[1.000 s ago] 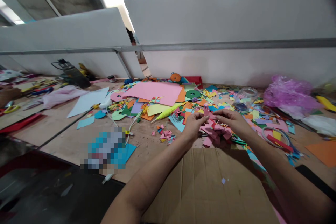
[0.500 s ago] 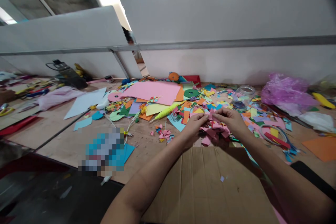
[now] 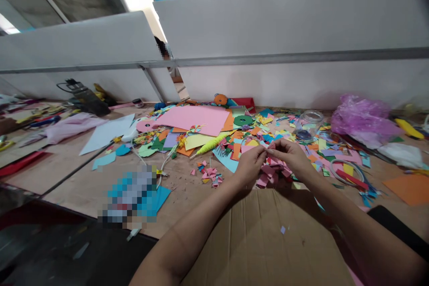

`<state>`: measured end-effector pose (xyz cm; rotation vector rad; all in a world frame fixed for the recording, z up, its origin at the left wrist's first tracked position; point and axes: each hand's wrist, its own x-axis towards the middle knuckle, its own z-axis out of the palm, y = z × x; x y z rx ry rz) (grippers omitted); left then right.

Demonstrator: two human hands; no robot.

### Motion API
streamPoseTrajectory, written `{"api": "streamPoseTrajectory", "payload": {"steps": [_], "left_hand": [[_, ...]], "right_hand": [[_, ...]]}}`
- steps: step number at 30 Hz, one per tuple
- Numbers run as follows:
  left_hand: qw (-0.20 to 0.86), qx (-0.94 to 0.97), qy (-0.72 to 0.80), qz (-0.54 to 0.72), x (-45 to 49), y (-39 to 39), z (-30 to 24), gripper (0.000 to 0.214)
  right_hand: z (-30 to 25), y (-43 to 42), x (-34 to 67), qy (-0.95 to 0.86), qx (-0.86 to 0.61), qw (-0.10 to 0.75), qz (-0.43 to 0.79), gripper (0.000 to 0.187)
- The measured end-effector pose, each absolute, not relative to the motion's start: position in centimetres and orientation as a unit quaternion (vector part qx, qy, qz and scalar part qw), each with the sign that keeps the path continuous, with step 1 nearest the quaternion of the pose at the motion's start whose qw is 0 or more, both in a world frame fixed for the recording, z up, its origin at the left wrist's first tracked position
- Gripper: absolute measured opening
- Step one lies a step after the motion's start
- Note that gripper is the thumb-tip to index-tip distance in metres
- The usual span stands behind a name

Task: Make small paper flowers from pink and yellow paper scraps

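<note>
- we logged the left hand (image 3: 252, 166) and the right hand (image 3: 291, 155) meeting fingertip to fingertip over the far edge of the cardboard sheet (image 3: 268, 241).
- both hands were pinched shut, thumb against forefinger, on a small pink paper piece (image 3: 268, 147). only a sliver of it showed between the tips.
- the piece sat midway between the hands, raised off the surface (image 3: 83, 183) and just above the pile of pink scraps (image 3: 273, 173). neither hand was nearer to it.
- long axis of the piece: too small and too covered for us to tell.
- pose: both forearms ran in from the near edge and converged. the left wrist was bent inward with its palm facing right, and the right hand arched over with knuckles up. the other fingers were curled loosely.
- the pile lay directly under and slightly nearer than the pinch, touching the edge of the cardboard sheet.
- a smaller heap of pink scraps (image 3: 211, 175) lay to the left of the left hand, apart from it.
- beyond the hands we noted a glass jar (image 3: 310, 124), a large pink sheet (image 3: 197, 118) and a yellow-green tool (image 3: 211, 143) among mixed coloured offcuts.
- a purple plastic bag (image 3: 363, 120) sat far right, well apart from both hands.
</note>
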<state>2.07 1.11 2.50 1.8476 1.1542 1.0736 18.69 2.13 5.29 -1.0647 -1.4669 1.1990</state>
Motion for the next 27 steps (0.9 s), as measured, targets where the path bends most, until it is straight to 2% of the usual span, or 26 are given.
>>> {"api": "streamPoseTrajectory", "payload": {"steps": [3,6,11,20,27], "left_hand": [[0.301,0.747,0.451,0.385,2.0,1.0,2.8,0.027],[0.310,0.746,0.451,0.380,2.1,1.1,2.8,0.029],[0.380,0.693,0.446,0.420,1.9,1.6,2.0,0.030],[0.486,0.643,0.405,0.433,1.6,2.0,2.4,0.035],[0.548,0.514,0.418,0.511,1.7,2.1,2.8,0.047]], "right_hand": [[5.1,2.2,18.8,-0.606,-0.439,0.471,0.467,0.035],[5.0,2.2,19.0,-0.599,-0.432,0.479,0.475,0.038],[5.0,2.5,19.1,-0.587,-0.422,0.472,0.504,0.036],[5.1,2.8,19.5,-0.636,-0.447,0.449,0.440,0.028],[5.2,2.8,19.8,-0.660,-0.409,0.469,0.421,0.029]]}}
